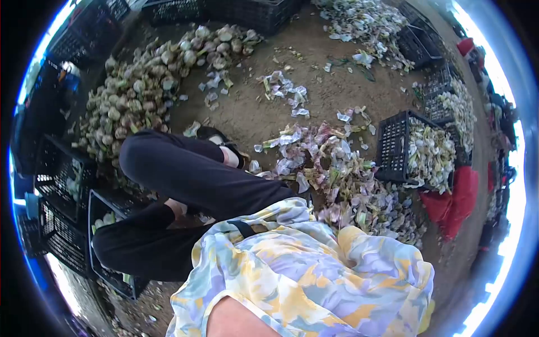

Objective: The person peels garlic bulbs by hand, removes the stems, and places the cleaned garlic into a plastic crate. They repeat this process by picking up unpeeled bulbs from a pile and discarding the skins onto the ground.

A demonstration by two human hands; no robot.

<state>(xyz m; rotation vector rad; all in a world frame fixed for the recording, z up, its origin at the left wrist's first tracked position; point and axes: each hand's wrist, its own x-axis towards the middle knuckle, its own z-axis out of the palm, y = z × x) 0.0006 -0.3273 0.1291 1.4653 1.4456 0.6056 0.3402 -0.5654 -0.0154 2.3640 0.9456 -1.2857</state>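
Observation:
Neither of my hands shows in the head view. My flowered sleeve runs down at the right, and a small yellow patch shows past its lower end; what it is I cannot make out. My dark-trousered legs are bent toward the left. Beyond my knees lies a big heap of garlic bulbs. Loose garlic skins cover the ground beside my legs. Close to my lower knee stands a black crate with some pale garlic in it, partly hidden by my leg.
Several black crates line the left side. To the right, another crate is heaped with trimmed stalks and skins, with a red cloth or bag by it. More skins are piled at the back. Another crate stands behind the bulbs.

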